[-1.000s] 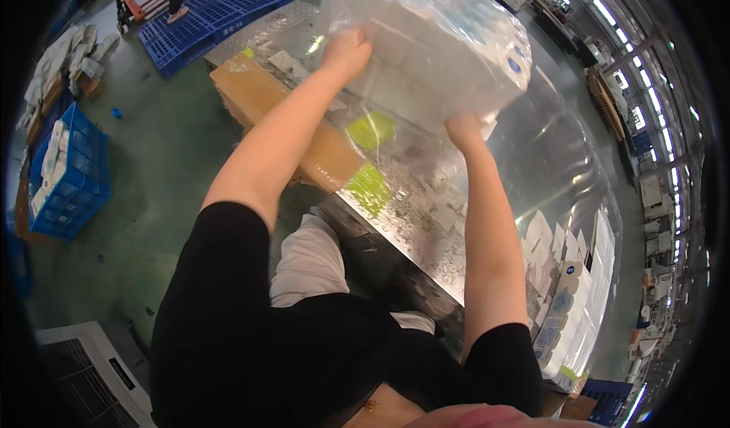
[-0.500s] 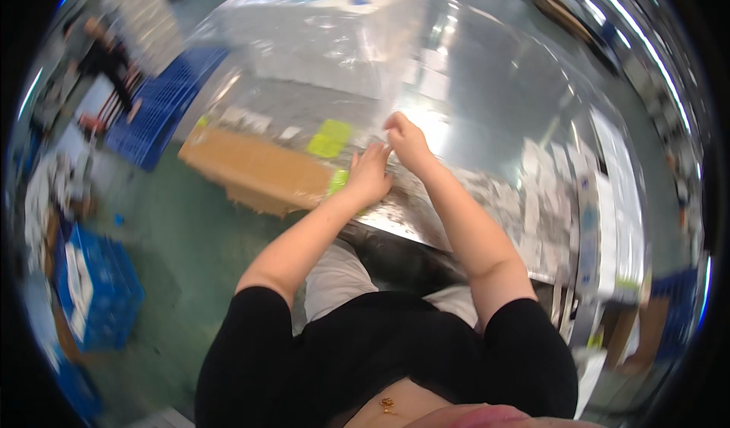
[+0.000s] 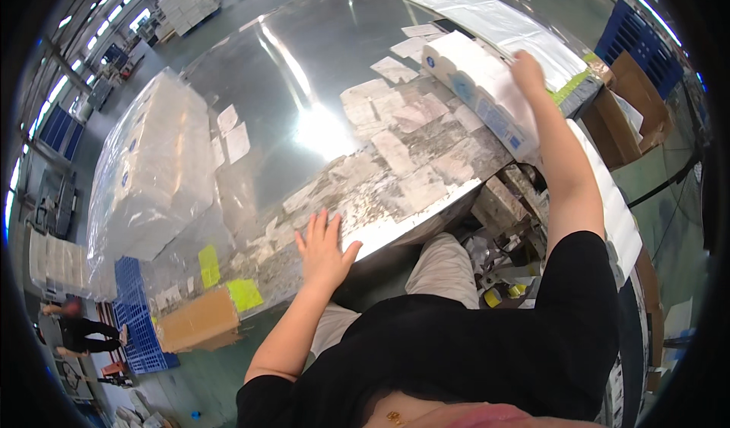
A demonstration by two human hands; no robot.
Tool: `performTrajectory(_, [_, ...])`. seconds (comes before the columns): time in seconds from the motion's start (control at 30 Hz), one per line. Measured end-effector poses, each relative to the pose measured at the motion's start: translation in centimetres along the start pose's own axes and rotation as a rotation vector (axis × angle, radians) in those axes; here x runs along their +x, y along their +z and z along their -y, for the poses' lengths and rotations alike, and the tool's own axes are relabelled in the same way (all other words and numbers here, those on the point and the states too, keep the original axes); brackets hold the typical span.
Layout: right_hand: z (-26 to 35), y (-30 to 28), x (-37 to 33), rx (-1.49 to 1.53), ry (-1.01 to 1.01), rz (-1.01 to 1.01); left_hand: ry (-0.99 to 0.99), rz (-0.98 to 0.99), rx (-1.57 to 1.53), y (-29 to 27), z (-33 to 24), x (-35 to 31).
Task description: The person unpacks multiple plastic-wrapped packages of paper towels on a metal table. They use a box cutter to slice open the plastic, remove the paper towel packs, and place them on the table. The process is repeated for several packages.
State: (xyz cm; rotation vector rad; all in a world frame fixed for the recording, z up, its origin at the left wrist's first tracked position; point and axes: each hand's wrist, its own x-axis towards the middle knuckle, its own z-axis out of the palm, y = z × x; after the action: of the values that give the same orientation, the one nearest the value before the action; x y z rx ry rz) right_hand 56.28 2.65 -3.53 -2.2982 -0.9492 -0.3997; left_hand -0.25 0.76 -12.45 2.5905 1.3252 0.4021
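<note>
My left hand lies on the near edge of a shiny metal table, fingers spread and nothing in them. My right hand is reached out to the right, between a row of white packs with blue marks and a flat stack of white plastic sheets or bags. Its fingers are blurred, so I cannot tell whether they grip anything. Worn pale tape patches cover the tabletop between my hands. On the left stands a clear-plastic-wrapped bundle of white packs.
A brown cardboard piece and yellow-green tape patches line the left edge. Open cardboard boxes and a blue plastic pallet stand at right. Another person is at far left, beside a second blue pallet.
My view has swung right. My hands, earlier close together near the wrapped bundle, are now far apart: the right beside the white packs, the left flat on the table edge.
</note>
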Motion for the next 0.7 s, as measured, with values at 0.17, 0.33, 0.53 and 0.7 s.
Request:
performTrajectory(0.17, [-13.4,-2.3,5.6,-0.388,0.139,0.196,0.006,0.014,0.038,-0.3,-0.7,0.1])
performTrajectory(0.33, [-18.8,0.6,8.2,-0.451,-0.046,0.264,-0.015,0.08,0.088,-0.4,-1.1,0.4])
performTrajectory(0.53, [-24.1,7.5,10.5,-0.262,0.115,0.521,0.014,0.109,0.113,-0.7,-1.2,1.2])
performTrajectory(0.7, [-18.6,7.4,11.5,-0.516,0.179,0.553,-0.001,0.109,0.126,-0.8,-1.5,0.8])
